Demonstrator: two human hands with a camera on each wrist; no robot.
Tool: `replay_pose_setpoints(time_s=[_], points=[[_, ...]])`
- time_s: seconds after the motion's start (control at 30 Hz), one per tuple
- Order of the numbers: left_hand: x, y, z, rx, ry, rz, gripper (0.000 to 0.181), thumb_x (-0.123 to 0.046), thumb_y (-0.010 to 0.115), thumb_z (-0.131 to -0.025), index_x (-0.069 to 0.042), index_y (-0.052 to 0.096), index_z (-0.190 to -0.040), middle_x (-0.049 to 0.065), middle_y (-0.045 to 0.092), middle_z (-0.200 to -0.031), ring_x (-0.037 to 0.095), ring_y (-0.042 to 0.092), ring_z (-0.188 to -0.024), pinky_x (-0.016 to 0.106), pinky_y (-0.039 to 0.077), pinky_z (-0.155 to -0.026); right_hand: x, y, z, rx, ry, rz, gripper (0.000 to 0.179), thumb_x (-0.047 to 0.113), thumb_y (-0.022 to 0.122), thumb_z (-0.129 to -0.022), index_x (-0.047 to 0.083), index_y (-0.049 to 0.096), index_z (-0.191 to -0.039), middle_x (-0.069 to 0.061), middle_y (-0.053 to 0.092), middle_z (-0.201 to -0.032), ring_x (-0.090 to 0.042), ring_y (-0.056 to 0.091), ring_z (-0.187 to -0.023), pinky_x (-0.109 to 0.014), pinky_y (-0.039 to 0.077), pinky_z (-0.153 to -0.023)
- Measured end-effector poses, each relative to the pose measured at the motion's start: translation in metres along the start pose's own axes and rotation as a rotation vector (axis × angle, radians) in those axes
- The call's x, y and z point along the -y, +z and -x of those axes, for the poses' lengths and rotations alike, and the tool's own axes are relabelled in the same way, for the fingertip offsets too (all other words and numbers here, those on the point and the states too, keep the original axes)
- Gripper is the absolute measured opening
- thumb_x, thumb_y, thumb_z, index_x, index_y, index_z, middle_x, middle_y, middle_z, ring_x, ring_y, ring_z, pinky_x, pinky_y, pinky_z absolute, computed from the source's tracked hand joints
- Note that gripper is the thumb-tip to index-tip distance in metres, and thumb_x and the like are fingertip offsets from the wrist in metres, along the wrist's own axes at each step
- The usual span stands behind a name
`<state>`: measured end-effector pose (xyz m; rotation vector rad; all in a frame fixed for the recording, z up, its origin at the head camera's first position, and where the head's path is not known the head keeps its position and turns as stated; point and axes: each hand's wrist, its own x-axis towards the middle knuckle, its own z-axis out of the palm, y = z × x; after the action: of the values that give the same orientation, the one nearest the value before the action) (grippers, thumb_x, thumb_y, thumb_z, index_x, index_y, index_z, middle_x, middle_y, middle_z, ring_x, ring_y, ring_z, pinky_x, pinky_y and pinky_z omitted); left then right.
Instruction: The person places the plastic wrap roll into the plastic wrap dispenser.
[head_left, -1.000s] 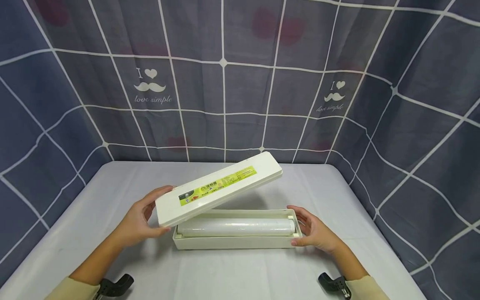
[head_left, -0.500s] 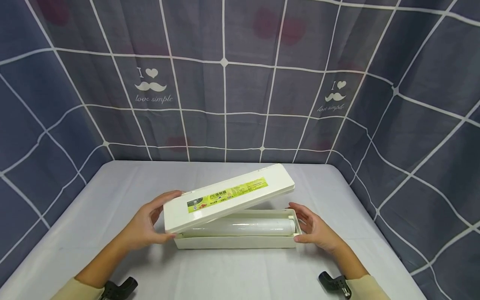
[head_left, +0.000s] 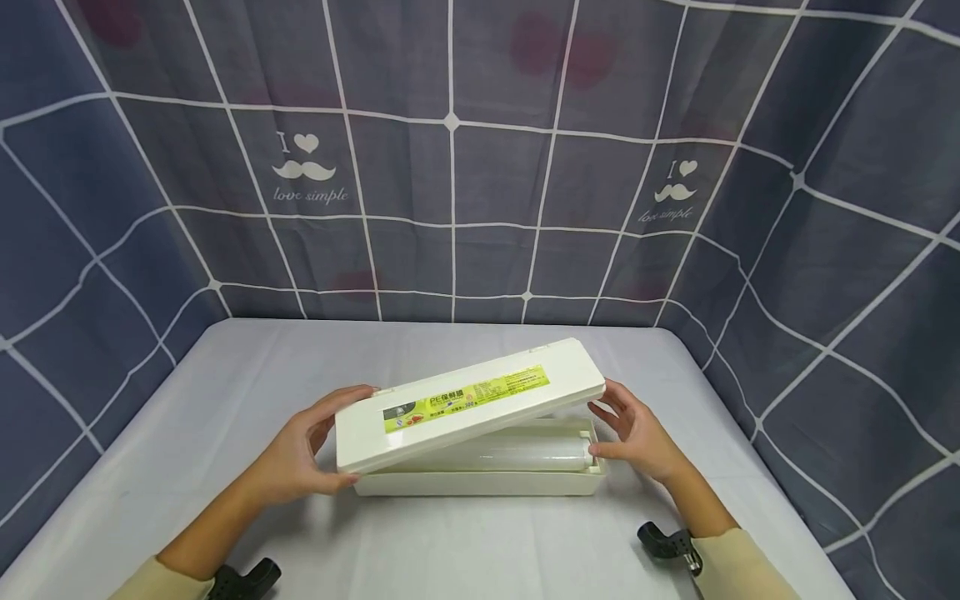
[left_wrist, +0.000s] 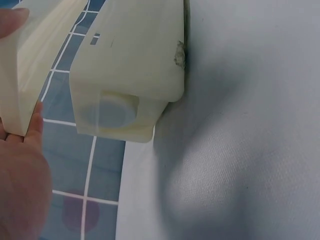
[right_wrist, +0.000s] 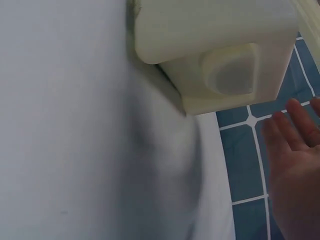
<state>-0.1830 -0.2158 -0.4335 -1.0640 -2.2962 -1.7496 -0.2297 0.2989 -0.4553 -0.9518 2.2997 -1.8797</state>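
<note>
A long white cling film box (head_left: 480,484) sits on the table with a roll of cling film (head_left: 517,455) inside it. My left hand (head_left: 296,458) grips the left end of its white lid (head_left: 566,375), thumb at the front edge and fingers behind. The lid, with a yellow-green label (head_left: 467,398), slants over the box, its right end raised toward the back. Beside that raised end is my right hand (head_left: 637,433), fingers extended near the lid's corner and thumb by the box's right end. In the right wrist view, the fingers (right_wrist: 301,122) stand apart from the box wall.
A white cloth covers the table (head_left: 465,550). Dark grey-blue checked curtains (head_left: 487,183) enclose the back and both sides. A black wrist mount (head_left: 243,579) sits at the left sleeve and another (head_left: 667,546) at the right.
The lid has come down and to the right over the box, carried by my left hand. My right hand has risen from the box's right end toward the lid's raised corner.
</note>
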Motion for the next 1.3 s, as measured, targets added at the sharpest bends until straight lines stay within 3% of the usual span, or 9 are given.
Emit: replay_pose_setpoints(time_s=[0.17,0.4,0.6,0.77,1.0,1.3], points=[[-0.002,0.001,-0.001,0.031,-0.005,0.01,0.105,0.014,0.09,-0.06,-0.003,0.043,-0.153,0.016,0.046,-0.155,0.011,0.045,-0.141,0.014,0.04,-0.112,0.011,-0.005,-0.01,-0.025,-0.002,0.011,0.106,-0.014,0.084,-0.071,0.001,0.027,-0.159,0.002,0.04,-0.159,-0.003,0.041,-0.144,-0.016,0.042,-0.113],[-0.005,0.005,0.0,0.072,-0.06,-0.006,0.105,0.008,0.091,-0.061,-0.01,0.045,-0.154,0.01,0.048,-0.154,0.008,0.044,-0.142,0.013,0.038,-0.113,0.022,-0.009,-0.018,0.03,-0.016,0.011,0.114,-0.016,0.086,-0.065,-0.001,0.025,-0.159,-0.02,0.031,-0.163,-0.007,0.04,-0.144,-0.015,0.041,-0.113],[-0.003,0.005,0.002,0.075,-0.074,-0.022,0.104,0.006,0.091,-0.062,-0.012,0.045,-0.154,0.008,0.048,-0.154,0.008,0.044,-0.142,0.014,0.038,-0.113,0.028,-0.009,-0.019,0.087,0.015,0.021,0.117,-0.013,0.089,-0.063,0.002,0.025,-0.16,-0.013,0.032,-0.164,-0.009,0.042,-0.143,-0.017,0.045,-0.11],[-0.001,0.004,0.002,0.092,-0.061,-0.017,0.102,0.005,0.091,-0.063,-0.011,0.046,-0.153,0.009,0.05,-0.153,0.008,0.047,-0.14,0.013,0.038,-0.113,0.031,-0.009,-0.02,0.122,0.039,0.046,0.114,-0.009,0.091,-0.065,0.003,0.027,-0.159,-0.017,0.03,-0.164,-0.006,0.041,-0.145,-0.016,0.043,-0.112],[0.001,0.005,0.003,0.095,-0.017,-0.028,0.1,0.005,0.09,-0.064,-0.006,0.045,-0.153,0.013,0.052,-0.151,0.011,0.049,-0.137,0.012,0.04,-0.11,0.031,-0.008,-0.021,0.175,0.039,-0.006,0.105,-0.01,0.088,-0.067,-0.002,0.031,-0.156,-0.009,0.041,-0.157,-0.012,0.054,-0.133,-0.023,0.055,-0.099],[0.0,0.001,0.003,0.118,-0.089,-0.044,0.1,-0.002,0.092,-0.065,-0.014,0.046,-0.153,0.007,0.051,-0.153,0.008,0.047,-0.139,0.014,0.038,-0.112,0.033,-0.003,-0.021,0.192,0.085,-0.05,0.099,-0.012,0.088,-0.066,-0.002,0.04,-0.151,-0.012,0.047,-0.147,-0.014,0.058,-0.123,-0.026,0.059,-0.091]])
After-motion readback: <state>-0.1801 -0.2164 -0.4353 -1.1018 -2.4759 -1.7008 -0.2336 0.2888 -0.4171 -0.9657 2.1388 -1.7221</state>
